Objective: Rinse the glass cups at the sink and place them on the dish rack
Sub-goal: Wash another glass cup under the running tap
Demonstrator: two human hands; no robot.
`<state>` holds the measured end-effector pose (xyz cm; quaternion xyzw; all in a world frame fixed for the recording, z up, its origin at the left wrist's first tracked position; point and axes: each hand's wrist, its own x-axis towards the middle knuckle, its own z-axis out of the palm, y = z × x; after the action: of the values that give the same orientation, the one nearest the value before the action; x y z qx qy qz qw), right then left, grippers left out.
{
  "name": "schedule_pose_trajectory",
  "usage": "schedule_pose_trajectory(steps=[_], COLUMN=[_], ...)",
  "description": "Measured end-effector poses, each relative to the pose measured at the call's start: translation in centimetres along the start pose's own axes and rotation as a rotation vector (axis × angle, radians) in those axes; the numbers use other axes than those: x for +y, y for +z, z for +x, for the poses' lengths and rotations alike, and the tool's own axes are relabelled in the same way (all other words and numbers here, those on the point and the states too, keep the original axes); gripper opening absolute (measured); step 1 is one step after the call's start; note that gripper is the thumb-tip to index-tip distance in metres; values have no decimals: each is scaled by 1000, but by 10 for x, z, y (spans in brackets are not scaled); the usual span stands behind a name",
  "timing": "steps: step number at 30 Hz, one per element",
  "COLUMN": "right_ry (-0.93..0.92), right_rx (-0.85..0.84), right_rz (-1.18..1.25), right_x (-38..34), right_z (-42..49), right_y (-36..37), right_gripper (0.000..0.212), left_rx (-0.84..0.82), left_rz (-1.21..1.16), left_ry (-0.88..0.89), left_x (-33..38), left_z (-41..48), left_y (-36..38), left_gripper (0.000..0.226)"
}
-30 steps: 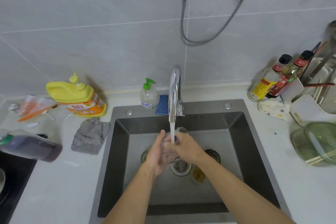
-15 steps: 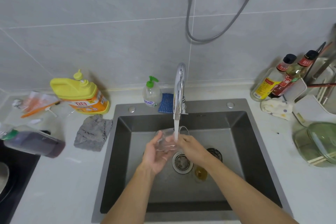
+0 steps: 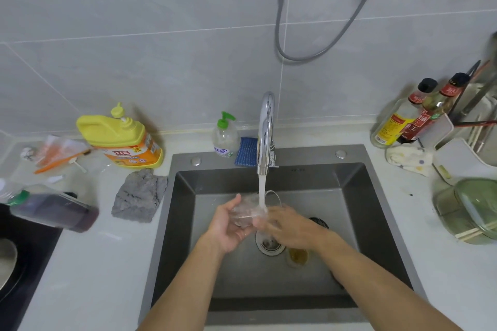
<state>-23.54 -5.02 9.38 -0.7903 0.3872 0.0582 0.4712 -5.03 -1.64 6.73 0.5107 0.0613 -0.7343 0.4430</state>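
One clear glass cup (image 3: 246, 213) is under the faucet (image 3: 266, 131) stream, over the steel sink (image 3: 357, 212): your left hand (image 3: 228, 226) cradles it, your right hand (image 3: 285, 226) wraps its mouth end, so rinsing is under way. Next, judged: tip it out and carry the wet, slick glass right to the dish rack (image 3: 468, 142), gripping firmly.

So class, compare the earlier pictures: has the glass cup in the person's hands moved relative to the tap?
Cannot tell for sure: the camera shifted. The glass cup remains under the tap, in its stream, held by both hands.
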Motion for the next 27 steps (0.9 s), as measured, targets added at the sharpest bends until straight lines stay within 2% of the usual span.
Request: schedule_pose_trajectory(steps=[1, 3, 4, 8, 10, 11, 13, 16, 17, 18, 19, 21, 23, 25, 27], right_ry=[-24, -24, -3, 148, 176, 158, 45, -78, -77, -67, -60, -41, -7, -38, -70], right_rx=[3, 94, 154, 317, 283, 245, 141, 73, 76, 85, 64, 11, 30, 48, 29], right_rz=[-137, -129, -29, 517, 730, 755, 552, -165, -316, -330, -234, 136, 357, 301, 80], right_x=[7, 12, 12, -2, -8, -11, -16, -6, -4, -3, -4, -12, -15, -12, -6], right_z=[5, 12, 15, 24, 25, 23, 13, 13, 14, 17, 19, 20, 19, 14, 10], right_y=[0, 1, 2, 6, 5, 5, 2, 3, 1, 0, -1, 0, 0, 2, 2], right_gripper=[66, 48, 42, 41, 33, 29, 28, 40, 41, 41, 39, 31, 23, 24, 23], left_rx=[8, 13, 23, 4, -18, 1, 24, 65, 93, 106, 132, 175, 161, 128, 102], left_rz=[-2, -19, -33, 12, 147, 197, 214, 136, 111, 99, 81, 110, 168, 184, 162], left_ry=[-3, 46, 81, 166, 198, 215, 218, 159, 130, 105, 91, 83, 92, 78, 40], left_x=[1, -2, -4, -13, -15, -16, -15, -13, -14, -15, -16, -19, -18, -12, -8], left_z=[0, 1, 4, 8, 9, 11, 12, 13, 13, 14, 16, 19, 20, 21, 20], left_y=[3, 7, 8, 4, 0, -2, -5, -6, -5, -5, -6, -7, -8, -9, -8], left_gripper=[37, 39, 44, 79, 84, 85, 92, 91, 87, 86, 86, 88, 86, 80, 72])
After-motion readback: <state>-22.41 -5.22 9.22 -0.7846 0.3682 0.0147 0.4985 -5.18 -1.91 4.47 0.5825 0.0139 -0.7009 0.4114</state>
